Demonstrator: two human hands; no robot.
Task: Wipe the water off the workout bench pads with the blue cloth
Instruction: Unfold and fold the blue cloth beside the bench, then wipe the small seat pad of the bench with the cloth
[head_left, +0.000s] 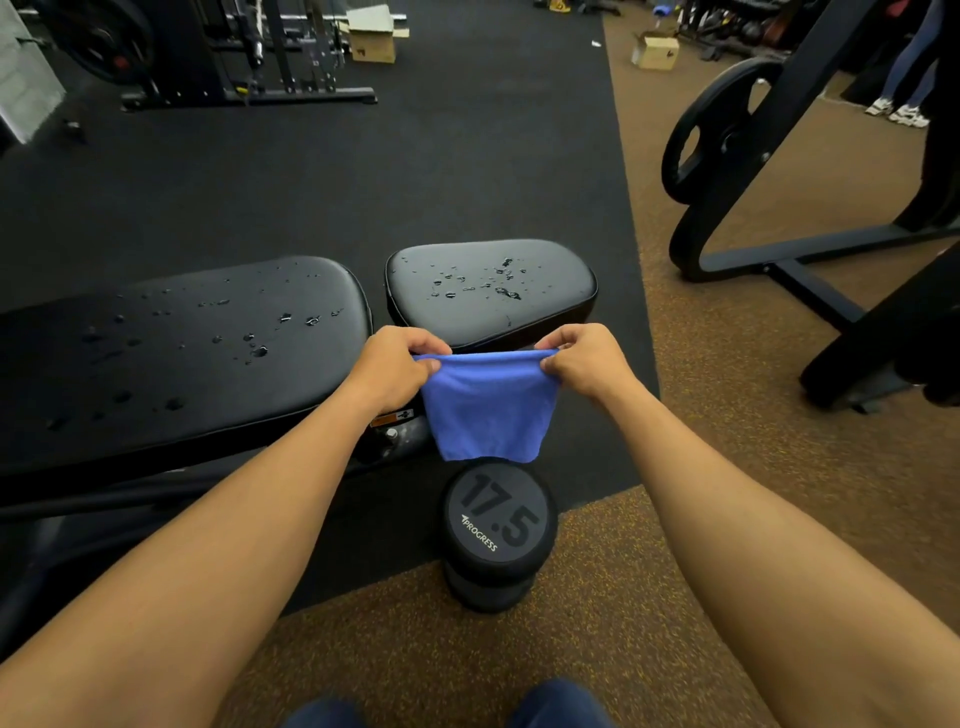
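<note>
The blue cloth (488, 410) hangs stretched between both hands, in the air just in front of the bench. My left hand (395, 366) pinches its left top corner and my right hand (584, 358) pinches the right top corner. The long black back pad (171, 358) lies to the left and carries scattered water drops. The smaller black seat pad (491, 286) sits beyond the cloth, with a cluster of drops near its middle. The cloth touches neither pad.
A black 17.5 dumbbell (496, 535) stands on end on the floor right below the cloth. A black machine frame (779, 260) with a weight plate (711, 130) stands at right. A rack (249, 62) and cardboard boxes (371, 47) are far back.
</note>
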